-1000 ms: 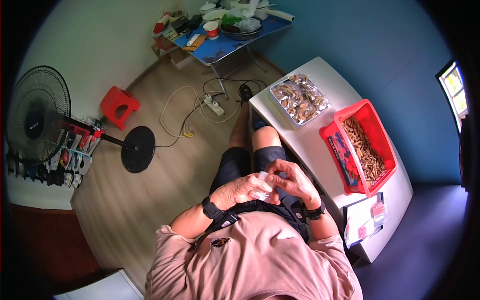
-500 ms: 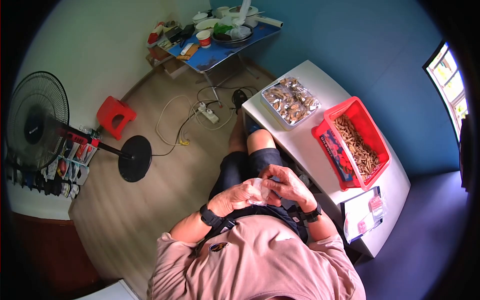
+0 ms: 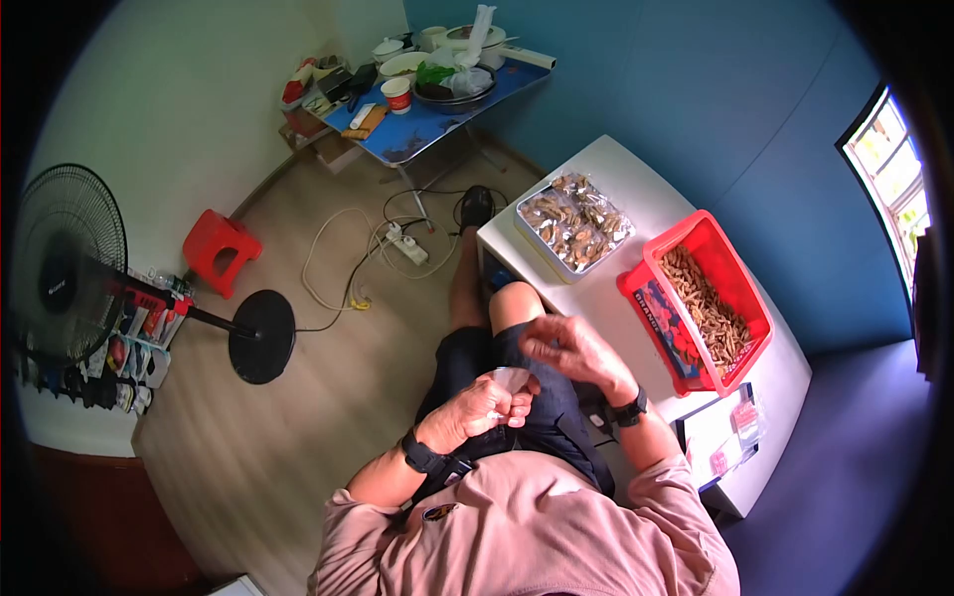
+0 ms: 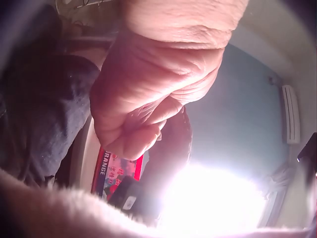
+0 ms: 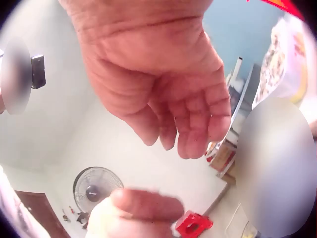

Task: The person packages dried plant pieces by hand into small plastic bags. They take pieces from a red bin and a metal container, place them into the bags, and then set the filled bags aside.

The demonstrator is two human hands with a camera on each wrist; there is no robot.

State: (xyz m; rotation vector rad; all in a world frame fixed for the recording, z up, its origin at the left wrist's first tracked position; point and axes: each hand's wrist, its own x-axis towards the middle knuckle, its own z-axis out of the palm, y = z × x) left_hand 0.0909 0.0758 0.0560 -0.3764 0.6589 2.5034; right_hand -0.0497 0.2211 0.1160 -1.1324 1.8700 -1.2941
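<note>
My left hand (image 3: 484, 409) is curled over my lap, gripping a small clear plastic bag (image 3: 511, 378) that sticks up above the fingers. In the left wrist view that hand's fingers (image 4: 133, 141) are folded in. My right hand (image 3: 576, 350) hovers just to the right of the bag, apart from it. Its fingers hang loosely bent with nothing between them, as the right wrist view shows of the palm (image 5: 153, 74). To the right, a red plastic basket (image 3: 760, 343) holds many slender brown dried pieces (image 3: 706, 308). Beyond it, a metal tray (image 3: 545, 250) carries clear packets of brown pieces (image 3: 576, 223).
The basket and tray stand on a white table (image 3: 596, 303) at my right. A flat white tray with pink-marked plastic packets (image 3: 735, 437) lies near its front end. On the left are a standing fan (image 3: 70, 263), a red stool (image 3: 221, 248) and floor cables with a power strip (image 3: 405, 241).
My right hand has let go of the bag and moved away to the upper right. My left hand keeps the bag and has closed further around it. The head view has shifted slightly.
</note>
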